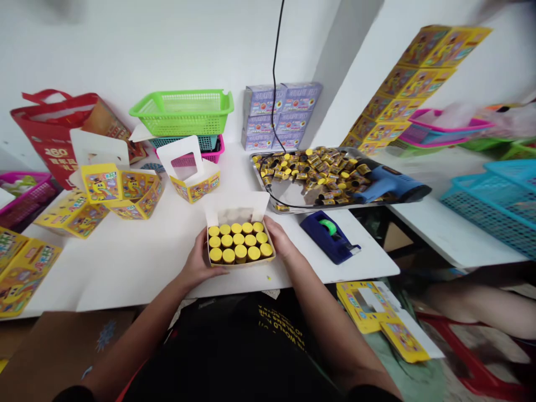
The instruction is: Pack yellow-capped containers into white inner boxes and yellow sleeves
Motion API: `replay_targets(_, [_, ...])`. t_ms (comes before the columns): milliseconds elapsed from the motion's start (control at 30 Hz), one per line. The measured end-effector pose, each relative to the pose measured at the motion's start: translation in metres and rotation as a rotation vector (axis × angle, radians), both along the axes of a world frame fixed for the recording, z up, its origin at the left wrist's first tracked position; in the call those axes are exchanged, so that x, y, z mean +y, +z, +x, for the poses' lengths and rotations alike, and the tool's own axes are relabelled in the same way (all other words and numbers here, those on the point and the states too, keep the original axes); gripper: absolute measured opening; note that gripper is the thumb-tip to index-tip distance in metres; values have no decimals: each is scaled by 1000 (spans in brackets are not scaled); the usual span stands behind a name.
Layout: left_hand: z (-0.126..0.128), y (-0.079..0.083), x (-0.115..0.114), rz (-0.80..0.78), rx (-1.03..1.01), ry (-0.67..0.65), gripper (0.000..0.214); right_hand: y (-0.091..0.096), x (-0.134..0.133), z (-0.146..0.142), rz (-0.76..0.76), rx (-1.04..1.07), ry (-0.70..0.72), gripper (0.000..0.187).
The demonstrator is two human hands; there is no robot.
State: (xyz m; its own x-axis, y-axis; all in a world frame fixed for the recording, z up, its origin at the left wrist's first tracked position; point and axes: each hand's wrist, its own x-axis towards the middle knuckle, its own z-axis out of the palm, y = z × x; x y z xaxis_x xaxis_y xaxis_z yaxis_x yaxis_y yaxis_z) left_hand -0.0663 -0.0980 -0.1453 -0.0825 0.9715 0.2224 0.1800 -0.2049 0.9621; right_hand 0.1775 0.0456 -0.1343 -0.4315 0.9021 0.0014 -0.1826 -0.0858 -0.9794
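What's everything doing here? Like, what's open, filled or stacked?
Held box: open, lid up, fifteen yellow-topped tubes inside
Left hand: holding its left side
Right hand: holding its right side
Metal tray: partly covered with loose tubes
Blue gun-shaped tool: lying over the tray's right end
Tape dispenser: loaded, green roll
Purple boxes: stacked
Green basket: top of a stack
Windowed box before that: open, lid raised

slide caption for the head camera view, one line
Both hands hold an open box of yellow-capped cylinders, a blue tape dispenser to the right.
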Motion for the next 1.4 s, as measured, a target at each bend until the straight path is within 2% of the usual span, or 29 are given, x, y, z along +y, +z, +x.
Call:
replay_targets(100, [-2, 2, 9, -17, 22, -18, 128, 1, -5, -10, -167, 71, 67, 60])
replay_targets(200, [-6, 4, 4, 18, 108, -33, 126, -1, -15, -7, -218, 71, 54, 57])
replay_targets(233, [-7, 7, -1, 68, 171, 5, 126, -1, -17, -4, -204, 66, 32, 58])
replay_targets(300, [-4, 17, -13, 253, 343, 180, 119, -2, -20, 1, -164, 51, -3, 63])
replay_targets(367, [5, 35, -24, 495, 551, 348, 93, -2, -21, 3, -149, 40, -5, 71])
replay_targets(400, [12, 44, -27, 597, 652, 360, 73, -1, -22, 3, -154, 44, 2, 75])
replay_targets(467, [27, 62, -27, 701, 836, 240, 36, 0, -25, 2, -177, 66, 0, 76])
replay_targets(500, [34, 69, -25, 704, 911, 150, 23, 1, -26, 1, -188, 76, -15, 74])
replay_targets(567, [47, 77, -19, 671, 1014, 43, 13, 1, -28, 0, -204, 73, -58, 66])
replay_targets(767, [58, 78, -6, 632, 1077, 33, 16, -4, -22, 0, -197, 104, -148, 47])
replay_targets(933, [60, 80, 0, 585, 1141, 66, 19, -11, -18, -1, -219, 159, -147, 45])
replay_targets(1100, [59, 88, -4, 611, 1058, 31, 16, -14, -17, 1, -175, 167, -122, 49])
replay_targets(1167, [50, 88, -10, 644, 951, 126, 8, -14, -17, 2, -137, 144, -130, 51])
replay_targets(1233, [35, 84, -15, 631, 785, 316, 16, -11, -19, 4, -113, 126, -130, 52])
replay_targets(1333, [12, 69, -12, 398, 395, 548, 25, -3, -25, 7, -132, 154, -100, 49])
replay_targets(1400, [2, 55, -3, 175, 86, 589, 32, 5, -29, 9, -171, 172, -79, 48])
